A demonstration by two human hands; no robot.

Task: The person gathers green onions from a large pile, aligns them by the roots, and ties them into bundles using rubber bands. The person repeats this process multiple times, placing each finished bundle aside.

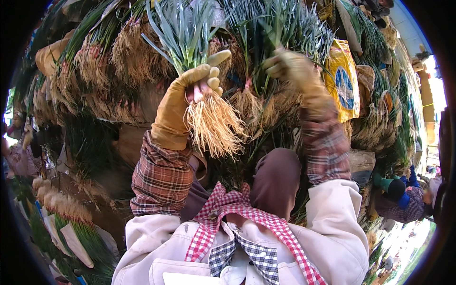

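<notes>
My left hand (192, 76), in a tan glove, grips a bunch of allium plants, young garlic or green onions. Its long flat green leaves (183, 39) point away from me, and a thick tuft of pale roots (213, 123) hangs below pinkish stems. My gloved right hand (288, 67) is raised to the right of the bunch, blurred, with its fingers curled. Blurred green leaves show just beyond its fingers; whether it holds any is unclear. Behind it lies a pile of similar plants (249, 39), their roots towards me.
A yellow printed sack (342, 82) lies right of my right hand. More rooted bunches (94, 57) are heaped at the left. Tied-looking rows of plants (67, 213) lie at lower left. Another person (402, 199) bends at far right. My knee (276, 181) rises between my arms.
</notes>
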